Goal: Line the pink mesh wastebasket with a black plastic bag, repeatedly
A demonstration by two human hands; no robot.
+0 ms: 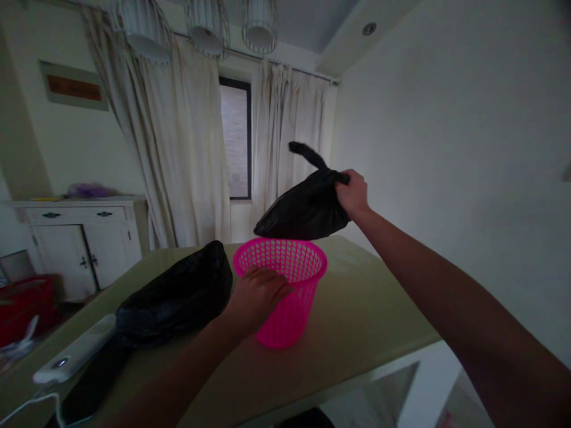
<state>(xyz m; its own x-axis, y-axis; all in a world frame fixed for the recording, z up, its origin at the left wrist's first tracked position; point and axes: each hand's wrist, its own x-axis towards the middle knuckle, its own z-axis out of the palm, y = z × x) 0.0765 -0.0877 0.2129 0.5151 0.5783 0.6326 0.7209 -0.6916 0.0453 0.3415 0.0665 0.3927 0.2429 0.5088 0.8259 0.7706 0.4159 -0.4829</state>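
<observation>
A bright pink latticed plastic wastebasket stands upright on the table. My left hand is closed over its near rim, fingers curled inward. Above the basket's far rim, my right hand grips a knotted black plastic garbage bag by its gathered neck. A loose tied end sticks up from the bag, and its body hangs tilted to the left, low over the opening. To the left of the basket lies another black plastic bag, puffed out on the tabletop.
The greenish table has a white power strip with a cable at its left. Beyond are a white cabinet, a red container on the floor and curtains. Pendant lamps hang overhead.
</observation>
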